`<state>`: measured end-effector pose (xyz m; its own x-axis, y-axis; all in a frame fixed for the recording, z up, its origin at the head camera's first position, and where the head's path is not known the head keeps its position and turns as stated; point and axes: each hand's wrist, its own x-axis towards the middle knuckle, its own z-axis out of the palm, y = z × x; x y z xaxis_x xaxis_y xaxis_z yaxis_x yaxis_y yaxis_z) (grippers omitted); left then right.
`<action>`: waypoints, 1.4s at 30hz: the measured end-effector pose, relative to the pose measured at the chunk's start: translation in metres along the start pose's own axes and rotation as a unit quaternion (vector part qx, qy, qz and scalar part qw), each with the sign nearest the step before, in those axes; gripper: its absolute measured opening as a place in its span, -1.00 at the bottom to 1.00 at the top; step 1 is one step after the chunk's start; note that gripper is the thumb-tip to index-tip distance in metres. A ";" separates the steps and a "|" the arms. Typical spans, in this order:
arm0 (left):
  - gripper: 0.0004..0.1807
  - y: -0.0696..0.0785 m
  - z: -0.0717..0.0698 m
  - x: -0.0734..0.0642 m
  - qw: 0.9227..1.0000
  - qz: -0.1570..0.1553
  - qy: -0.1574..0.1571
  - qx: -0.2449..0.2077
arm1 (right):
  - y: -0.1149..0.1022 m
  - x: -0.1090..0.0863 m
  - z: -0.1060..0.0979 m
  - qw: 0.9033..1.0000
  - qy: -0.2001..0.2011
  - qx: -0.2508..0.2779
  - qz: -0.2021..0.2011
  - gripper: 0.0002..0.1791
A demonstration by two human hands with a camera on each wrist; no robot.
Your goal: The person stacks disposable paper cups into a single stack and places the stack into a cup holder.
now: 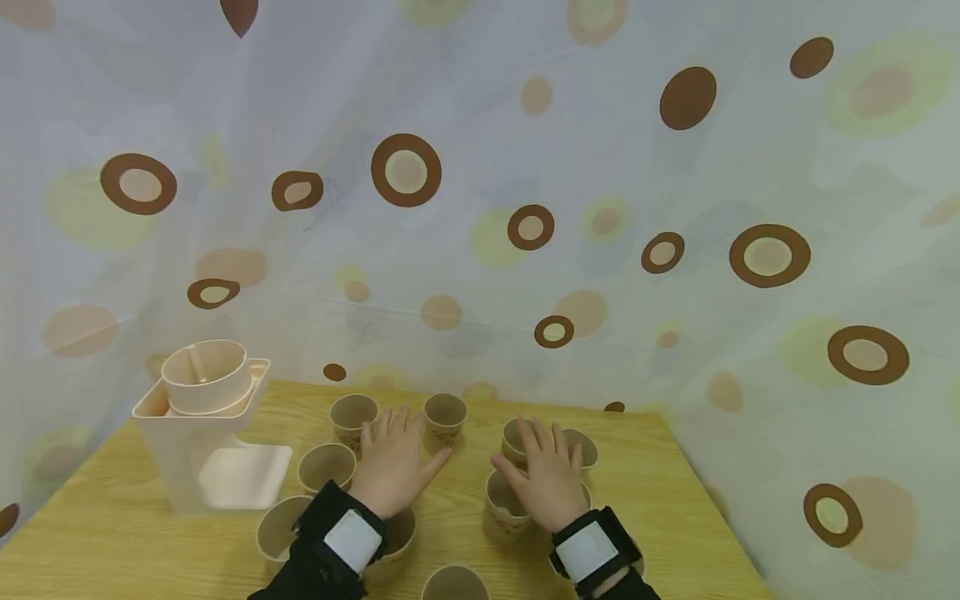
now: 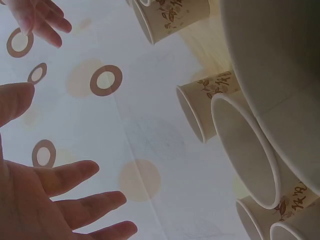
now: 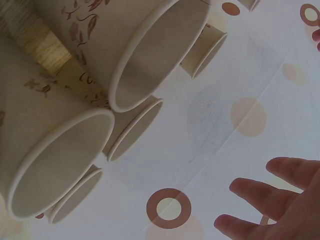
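My left hand [image 1: 393, 467] hovers over the left group of beige paper cups, fingers spread and straight, holding nothing. Around it stand an upright cup [image 1: 444, 417] at the back, another paper cup [image 1: 327, 468] to its left, and one partly hidden under the wrist. Over the right group, my right hand [image 1: 549, 487] is also spread with nothing in it. A paper cup [image 1: 504, 504] shows beside its thumb, and a further cup [image 1: 582, 450] behind its fingers. In the left wrist view, a cup rim [image 2: 250, 150] lies to the right of the spread fingers [image 2: 90, 207].
At the table's left stands a pale plastic container [image 1: 176, 467] with a flat side handle and a round cup-shaped piece [image 1: 206, 379] on top. One paper cup [image 1: 455, 583] is at the front edge of view. A dotted curtain [image 1: 465, 275] hangs behind the wooden table [image 1: 675, 517].
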<state>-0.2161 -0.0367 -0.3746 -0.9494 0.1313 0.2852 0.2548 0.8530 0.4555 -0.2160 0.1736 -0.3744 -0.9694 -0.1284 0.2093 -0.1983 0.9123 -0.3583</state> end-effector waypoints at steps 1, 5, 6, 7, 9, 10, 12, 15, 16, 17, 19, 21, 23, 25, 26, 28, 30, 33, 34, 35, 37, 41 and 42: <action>-0.31 0.000 -0.001 0.001 1.000 0.000 -0.001 0.000 | 0.000 0.001 -0.001 1.000 0.001 -0.001 0.000 -0.25; -0.33 -0.002 -0.004 0.003 1.000 0.001 0.004 -0.005 | 0.001 0.003 -0.003 1.000 0.006 -0.011 0.000 -0.25; -0.35 -0.003 -0.004 0.004 1.000 0.001 0.006 -0.008 | 0.001 0.004 -0.003 1.000 0.009 -0.012 -0.002 -0.26; -0.36 -0.004 -0.005 0.004 1.000 0.002 0.009 -0.012 | 0.002 0.005 -0.003 1.000 0.011 -0.015 -0.005 -0.26; -0.38 -0.007 -0.004 0.004 1.000 0.004 0.016 -0.017 | 0.002 0.004 -0.002 1.000 0.015 -0.023 -0.012 -0.28; -0.39 -0.009 -0.003 0.004 1.000 0.004 0.017 -0.022 | 0.001 0.003 -0.001 0.999 0.014 -0.025 -0.016 -0.30; -0.39 -0.011 -0.001 0.002 1.000 0.006 0.017 -0.026 | 0.000 0.000 0.002 0.999 0.013 -0.025 -0.031 -0.33; -0.40 -0.014 0.001 -0.004 1.000 0.007 0.006 -0.024 | -0.003 -0.010 0.008 0.997 -0.003 -0.018 -0.079 -0.36; -0.40 -0.015 0.001 -0.008 1.000 0.009 0.003 -0.021 | -0.004 -0.014 0.010 0.995 -0.015 -0.014 -0.099 -0.35; -0.40 -0.016 0.000 -0.012 1.000 0.011 -0.001 -0.016 | -0.005 -0.019 0.013 0.992 -0.027 -0.010 -0.122 -0.34; -0.39 -0.018 -0.001 -0.020 1.000 0.017 -0.008 0.002 | -0.005 -0.029 0.018 0.984 -0.063 -0.013 -0.168 -0.33; -0.35 -0.019 -0.002 -0.029 0.999 0.021 -0.012 0.021 | -0.005 -0.039 0.023 0.972 -0.094 -0.043 -0.210 -0.29; -0.27 -0.021 -0.001 -0.038 0.999 0.023 -0.021 0.040 | -0.004 -0.048 0.029 0.958 -0.111 -0.088 -0.250 -0.28; -0.19 -0.023 0.003 -0.045 0.998 0.025 -0.032 0.056 | -0.002 -0.055 0.035 0.940 -0.105 -0.140 -0.292 -0.28; -0.16 -0.024 0.005 -0.048 0.997 0.025 -0.040 0.059 | -0.001 -0.058 0.038 0.932 -0.101 -0.166 -0.306 -0.29; -0.12 -0.026 0.010 -0.051 0.996 0.027 -0.058 0.063 | 0.000 -0.061 0.043 0.921 -0.087 -0.192 -0.327 -0.32; -0.14 -0.027 0.014 -0.054 0.995 0.024 -0.074 0.059 | 0.001 -0.063 0.045 0.920 -0.090 -0.198 -0.327 -0.35; -0.19 -0.028 0.021 -0.055 0.995 0.017 -0.091 0.044 | 0.003 -0.062 0.047 0.929 -0.118 -0.187 -0.298 -0.35; -0.21 -0.028 0.023 -0.056 0.995 0.016 -0.091 0.039 | 0.004 -0.062 0.046 0.931 -0.123 -0.184 -0.290 -0.35; -0.22 -0.028 0.025 -0.056 0.995 0.017 -0.090 0.035 | 0.006 -0.062 0.046 0.934 -0.125 -0.179 -0.284 -0.35; -0.21 -0.028 0.027 -0.056 0.996 0.017 -0.082 0.023 | 0.008 -0.061 0.044 0.937 -0.117 -0.175 -0.278 -0.36; -0.14 -0.030 0.029 -0.056 0.997 0.006 -0.075 -0.007 | 0.011 -0.057 0.035 0.935 -0.073 -0.194 -0.287 -0.31; -0.13 -0.031 0.029 -0.055 0.997 -0.002 -0.077 -0.018 | 0.012 -0.055 0.032 0.936 -0.072 -0.196 -0.282 -0.29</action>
<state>-0.1769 -0.0553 -0.4292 -0.9664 0.2068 0.1526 0.2556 0.8354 0.4866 -0.1691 0.1790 -0.4191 -0.7411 -0.6588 0.1294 -0.6441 0.7520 0.1403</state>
